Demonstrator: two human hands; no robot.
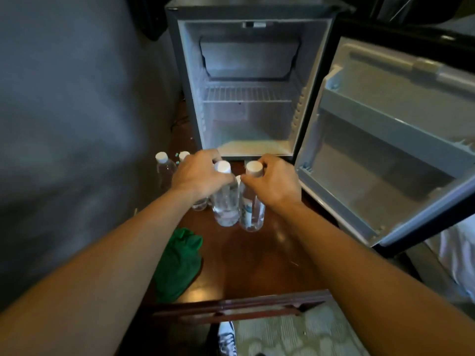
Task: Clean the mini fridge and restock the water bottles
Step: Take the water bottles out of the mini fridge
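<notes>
The mini fridge (246, 80) stands open on a dark wooden table (257, 258), its interior holding only a wire shelf (246, 95). Its door (385, 140) swings out to the right with bare door shelves. Several clear water bottles with white caps stand in front of it. My left hand (198, 176) grips the neck of one bottle (226, 199). My right hand (272, 182) grips the neck of the bottle beside it (252, 209). Two more bottles (164, 170) stand at the left, one partly hidden behind my left hand.
A crumpled green cloth (177, 263) lies on the table near its front left. A grey wall runs along the left. The table's front edge (239, 304) is below, with patterned carpet and a shoe (227, 337) underneath. White bedding shows at the right edge.
</notes>
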